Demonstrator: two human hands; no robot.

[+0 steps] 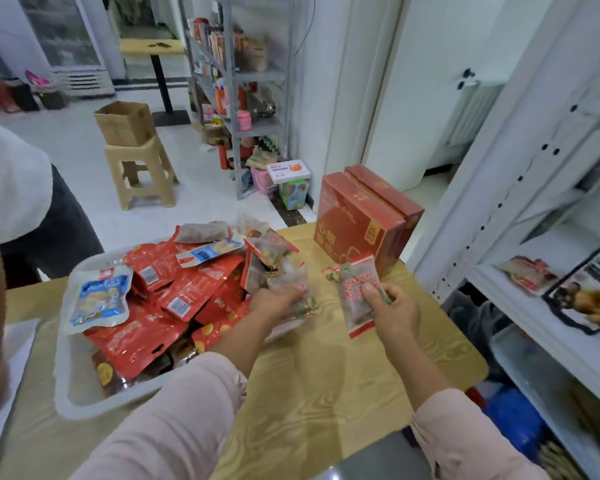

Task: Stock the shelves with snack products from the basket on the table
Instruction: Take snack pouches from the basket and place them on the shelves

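White shelves (565, 237) close on the right, two packs already lying on one level. Wood-grain surface (326, 393) beside them, carrying everything else. Risk on the swing across: clipping the shelf post with a pack, given how near it stands. White basket (84, 407) on the surface's left part, heaped above its rim with red packs (187, 292) and a blue one (97, 299); likely to shed a few over the side if dug into carelessly. Two red boxes (361, 220) upright at the far edge, behind the hands. Right hand (392, 310) curled round a clear pack (357, 296) with red ends, dark pieces showing through, held above the surface just right of the basket. Left hand (274, 301) at the basket's right edge, fingers closed on a second clear pack (288, 280); glossy film, probably slippery, so easily dropped.
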